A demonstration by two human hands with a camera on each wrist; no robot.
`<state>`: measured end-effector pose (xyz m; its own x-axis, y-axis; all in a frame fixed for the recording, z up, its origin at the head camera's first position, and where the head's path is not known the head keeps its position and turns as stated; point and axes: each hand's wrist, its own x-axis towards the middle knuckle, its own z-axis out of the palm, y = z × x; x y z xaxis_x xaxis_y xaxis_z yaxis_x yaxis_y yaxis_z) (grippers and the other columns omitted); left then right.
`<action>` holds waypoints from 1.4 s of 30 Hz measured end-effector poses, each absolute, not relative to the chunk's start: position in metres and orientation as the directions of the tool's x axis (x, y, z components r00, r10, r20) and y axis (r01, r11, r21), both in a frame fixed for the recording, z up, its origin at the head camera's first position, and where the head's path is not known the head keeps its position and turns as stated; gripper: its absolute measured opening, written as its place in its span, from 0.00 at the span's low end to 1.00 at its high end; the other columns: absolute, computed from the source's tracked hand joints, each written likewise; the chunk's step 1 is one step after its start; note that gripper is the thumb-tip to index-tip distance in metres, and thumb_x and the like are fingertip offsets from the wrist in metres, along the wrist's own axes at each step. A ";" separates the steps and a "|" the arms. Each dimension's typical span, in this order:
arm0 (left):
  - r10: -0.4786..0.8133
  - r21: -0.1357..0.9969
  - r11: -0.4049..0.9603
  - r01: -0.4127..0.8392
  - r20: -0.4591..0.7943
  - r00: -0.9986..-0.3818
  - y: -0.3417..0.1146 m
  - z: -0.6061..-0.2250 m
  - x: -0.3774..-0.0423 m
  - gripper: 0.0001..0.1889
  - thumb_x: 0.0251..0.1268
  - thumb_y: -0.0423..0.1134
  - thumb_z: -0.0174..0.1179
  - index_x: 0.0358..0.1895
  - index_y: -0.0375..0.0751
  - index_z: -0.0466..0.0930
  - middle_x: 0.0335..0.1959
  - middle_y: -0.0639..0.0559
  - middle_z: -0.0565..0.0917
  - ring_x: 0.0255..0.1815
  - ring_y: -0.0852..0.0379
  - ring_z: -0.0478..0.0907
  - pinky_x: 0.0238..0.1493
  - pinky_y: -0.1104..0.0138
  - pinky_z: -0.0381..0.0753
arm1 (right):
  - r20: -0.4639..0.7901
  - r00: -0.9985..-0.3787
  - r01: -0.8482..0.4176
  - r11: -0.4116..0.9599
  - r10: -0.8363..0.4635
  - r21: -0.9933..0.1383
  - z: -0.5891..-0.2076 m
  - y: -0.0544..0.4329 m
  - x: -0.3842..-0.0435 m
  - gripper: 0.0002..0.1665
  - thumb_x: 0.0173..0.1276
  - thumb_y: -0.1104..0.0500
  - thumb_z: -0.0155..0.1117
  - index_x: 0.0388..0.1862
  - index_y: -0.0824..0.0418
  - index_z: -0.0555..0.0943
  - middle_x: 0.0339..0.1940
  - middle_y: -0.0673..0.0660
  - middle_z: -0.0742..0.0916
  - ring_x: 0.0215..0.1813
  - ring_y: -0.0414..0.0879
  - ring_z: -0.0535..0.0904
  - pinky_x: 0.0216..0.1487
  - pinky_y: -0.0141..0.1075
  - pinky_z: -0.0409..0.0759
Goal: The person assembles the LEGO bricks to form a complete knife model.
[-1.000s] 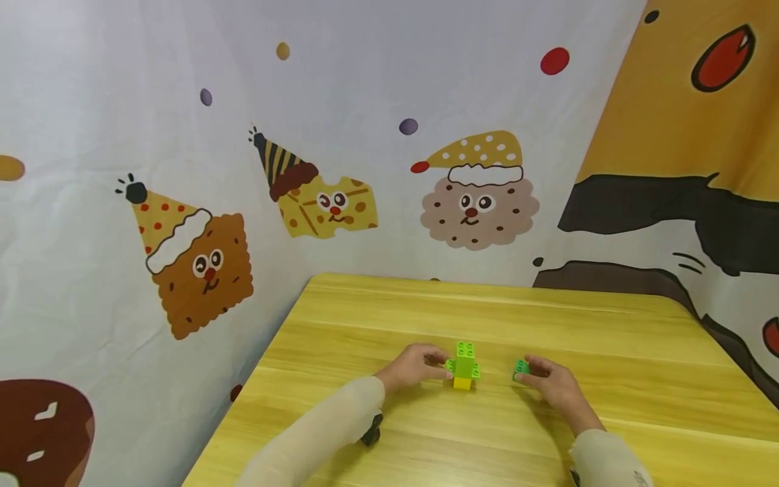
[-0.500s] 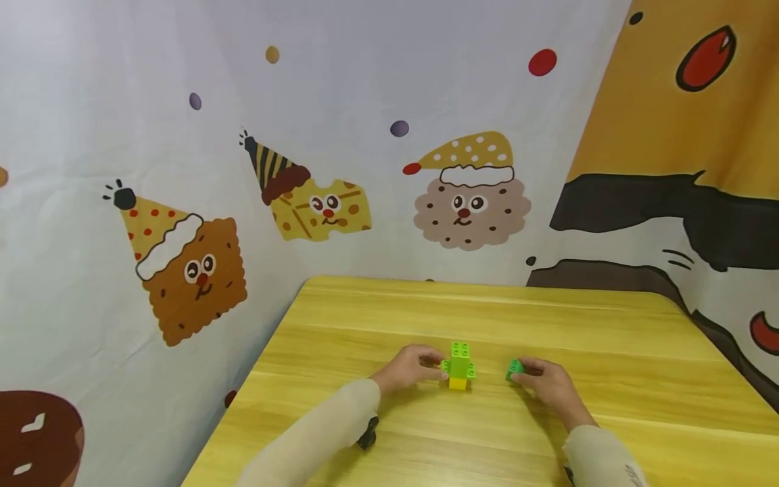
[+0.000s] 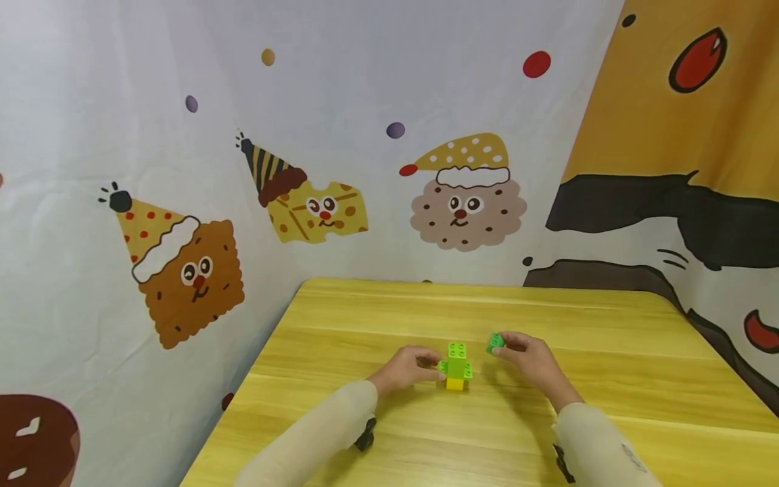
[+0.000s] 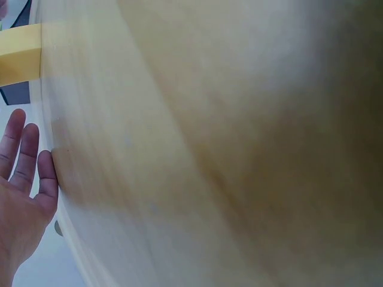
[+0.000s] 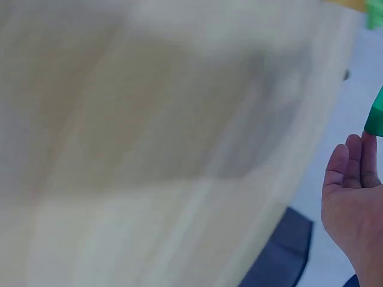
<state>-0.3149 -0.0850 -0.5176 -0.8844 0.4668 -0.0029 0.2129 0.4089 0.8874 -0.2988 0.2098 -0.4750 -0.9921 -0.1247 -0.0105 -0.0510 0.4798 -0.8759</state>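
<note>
A small stack of toy building bricks (image 3: pixel 457 368) stands upright on the table. Its base is a yellow brick (image 3: pixel 454 384), with light green bricks above, two of them jutting out at the sides. My left hand (image 3: pixel 406 369) holds the stack's left jutting brick between thumb and fingers; in the left wrist view the yellow brick (image 4: pixel 21 55) shows beyond the fingers. To the right of the stack, my right hand (image 3: pixel 531 357) pinches a darker green brick (image 3: pixel 494 343), raised above the tabletop. That green brick (image 5: pixel 375 119) is partly cut off in the right wrist view.
The wood-grain table (image 3: pixel 365 318) reaches back to a white cloth (image 3: pixel 341 81) printed with cartoon snacks in party hats. Dark wrist devices (image 3: pixel 366 435) sit under both sleeves.
My right hand has lifted the darker green brick and carried it left and away from me, closer to the stack. The left hand stays at the stack; the head view has shifted slightly.
</note>
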 end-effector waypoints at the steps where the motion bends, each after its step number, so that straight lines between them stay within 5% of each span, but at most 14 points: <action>1: 0.467 0.887 0.409 0.213 -0.003 -0.884 -0.085 -0.518 -0.315 0.15 0.62 0.47 0.71 0.51 0.54 0.86 0.45 0.64 0.83 0.45 0.62 0.79 0.48 0.66 0.78 | -0.002 -0.991 -0.063 0.471 -0.136 -0.880 -0.470 0.207 -0.301 0.36 0.71 0.46 0.65 0.70 0.64 0.72 0.63 0.64 0.79 0.64 0.59 0.74 0.61 0.54 0.73; 9: 0.466 0.889 0.402 0.220 0.008 -0.885 -0.083 -0.517 -0.317 0.14 0.61 0.46 0.71 0.50 0.53 0.86 0.44 0.63 0.83 0.44 0.63 0.78 0.48 0.67 0.79 | 0.036 -0.983 -0.122 0.493 -0.180 -0.861 -0.440 0.186 -0.309 0.36 0.70 0.46 0.67 0.69 0.63 0.73 0.63 0.64 0.79 0.64 0.60 0.73 0.61 0.57 0.72; 28: 0.483 0.892 0.391 0.226 0.010 -0.876 -0.085 -0.518 -0.318 0.14 0.62 0.47 0.71 0.50 0.55 0.86 0.46 0.65 0.83 0.45 0.65 0.79 0.48 0.68 0.79 | 0.115 -0.935 -0.273 0.478 -0.334 -0.835 -0.431 0.153 -0.299 0.25 0.67 0.53 0.70 0.60 0.63 0.81 0.53 0.58 0.84 0.49 0.50 0.80 0.46 0.43 0.82; 42: 0.482 0.891 0.397 0.221 0.003 -0.876 -0.086 -0.521 -0.318 0.14 0.62 0.47 0.70 0.51 0.56 0.86 0.46 0.65 0.83 0.46 0.63 0.79 0.49 0.67 0.79 | 0.132 -0.920 -0.312 0.485 -0.369 -0.817 -0.436 0.153 -0.297 0.23 0.67 0.51 0.71 0.57 0.61 0.83 0.52 0.55 0.85 0.55 0.55 0.78 0.50 0.43 0.79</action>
